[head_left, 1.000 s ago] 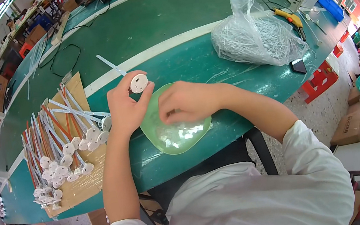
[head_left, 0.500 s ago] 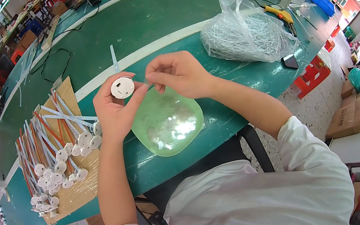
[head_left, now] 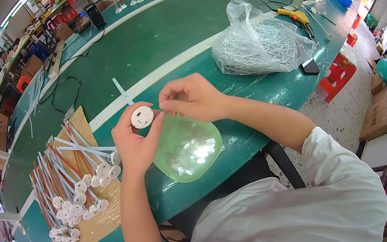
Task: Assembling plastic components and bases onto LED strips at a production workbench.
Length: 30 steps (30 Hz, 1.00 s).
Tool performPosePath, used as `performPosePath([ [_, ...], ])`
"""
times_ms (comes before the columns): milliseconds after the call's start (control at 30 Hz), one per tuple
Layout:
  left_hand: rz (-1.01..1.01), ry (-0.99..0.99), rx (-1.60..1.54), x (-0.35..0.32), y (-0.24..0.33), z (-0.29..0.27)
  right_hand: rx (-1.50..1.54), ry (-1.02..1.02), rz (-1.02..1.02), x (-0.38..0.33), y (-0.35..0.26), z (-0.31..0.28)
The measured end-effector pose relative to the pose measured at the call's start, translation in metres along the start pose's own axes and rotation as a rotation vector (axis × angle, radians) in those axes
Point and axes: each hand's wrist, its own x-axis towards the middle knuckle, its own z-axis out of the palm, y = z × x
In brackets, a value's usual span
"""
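My left hand [head_left: 132,145] is closed round a white round disc [head_left: 142,118] with small slots in its face, tilted toward me. A pale flat strip [head_left: 120,88] stands up behind that hand and seems joined to the disc. Close to the disc's right edge, my right hand [head_left: 193,99] pinches thumb against fingertips; whatever is in the pinch is too small to make out. Below both hands sits a green bowl [head_left: 171,147] holding small clear, shiny pieces.
Left, a cardboard sheet [head_left: 100,226] bears many pale and orange strips with white discs [head_left: 68,207]. A clear bag of thin white sticks [head_left: 257,45] lies right of my hands, by a yellow glue gun [head_left: 294,15] and a small dark device [head_left: 310,67]. A red stool [head_left: 337,77] stands beyond the table edge.
The view has shifted, so the table things sit differently in it. The strip behind my left hand leans further left. My right fingertips have come closer to the disc's edge.
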Motion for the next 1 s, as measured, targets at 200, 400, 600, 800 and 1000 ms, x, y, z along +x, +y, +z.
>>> performPosePath([
  [200,-0.017,0.087,-0.115,-0.002,-0.001,-0.002,0.045,-0.010,0.001,0.001,0.005,0.005],
  [400,0.056,0.061,0.134,-0.001,-0.007,-0.003,-0.456,0.095,-0.477,-0.001,0.012,0.007],
  [600,0.103,0.049,0.289,-0.001,0.000,0.000,-0.423,0.138,-0.498,0.004,0.007,0.001],
  [800,0.184,-0.005,0.135,0.000,-0.003,0.003,0.243,0.194,-0.120,0.002,0.004,0.004],
  [1000,0.187,-0.068,0.124,-0.002,0.001,0.008,0.169,0.260,-0.204,-0.003,0.002,0.008],
])
